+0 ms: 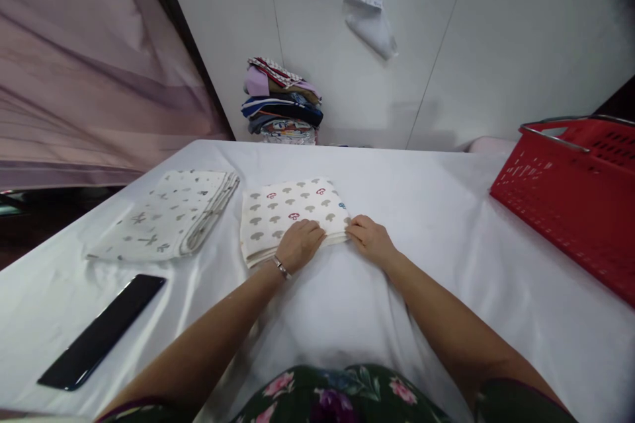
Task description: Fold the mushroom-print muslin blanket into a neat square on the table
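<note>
A folded cream cloth with grey and red mushroom prints (290,208) lies in the middle of the white-covered table (426,211). My left hand (299,244) has its fingers curled over the cloth's near edge, and a bracelet sits on that wrist. Just to the right, my right hand (370,238) pinches the near right corner of the same cloth. Both hands are closed on the fabric.
A second folded cloth with grey prints (169,215) lies to the left. A black phone (104,330) rests near the left front edge. A red plastic basket (575,192) stands at the right. A stack of folded fabrics (282,102) sits against the wall behind.
</note>
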Demonstrator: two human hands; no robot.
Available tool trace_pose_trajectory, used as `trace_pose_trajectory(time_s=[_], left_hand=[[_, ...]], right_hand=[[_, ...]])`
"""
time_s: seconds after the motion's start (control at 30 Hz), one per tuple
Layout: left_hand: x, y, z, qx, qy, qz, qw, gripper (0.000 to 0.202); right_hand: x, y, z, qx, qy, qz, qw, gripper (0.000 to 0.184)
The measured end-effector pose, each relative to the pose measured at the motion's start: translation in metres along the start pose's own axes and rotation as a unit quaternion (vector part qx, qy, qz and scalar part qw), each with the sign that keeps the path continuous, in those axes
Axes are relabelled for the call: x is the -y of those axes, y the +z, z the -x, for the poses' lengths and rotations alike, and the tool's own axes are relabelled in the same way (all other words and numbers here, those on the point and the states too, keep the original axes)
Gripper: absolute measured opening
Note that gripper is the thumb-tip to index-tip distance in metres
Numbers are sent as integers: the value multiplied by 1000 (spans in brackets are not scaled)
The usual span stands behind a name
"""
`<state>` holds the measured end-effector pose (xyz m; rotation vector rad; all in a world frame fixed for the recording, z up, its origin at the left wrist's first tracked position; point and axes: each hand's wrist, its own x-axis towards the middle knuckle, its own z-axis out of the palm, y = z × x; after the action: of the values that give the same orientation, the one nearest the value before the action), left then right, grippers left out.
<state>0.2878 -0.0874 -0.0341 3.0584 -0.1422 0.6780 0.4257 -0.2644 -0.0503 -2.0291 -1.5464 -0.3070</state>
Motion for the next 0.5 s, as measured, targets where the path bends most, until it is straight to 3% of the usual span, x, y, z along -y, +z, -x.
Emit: trace_pose_trajectory(time_s=[0.27, 0.5], left_hand=[[0, 2, -1, -7, -20, 25, 999, 24], [-5, 5, -6, -17, -46, 7, 999, 21]], right_hand=[[-2, -2, 0, 29, -30, 31, 999, 19], [0, 2, -1, 17, 33, 53, 998, 21]])
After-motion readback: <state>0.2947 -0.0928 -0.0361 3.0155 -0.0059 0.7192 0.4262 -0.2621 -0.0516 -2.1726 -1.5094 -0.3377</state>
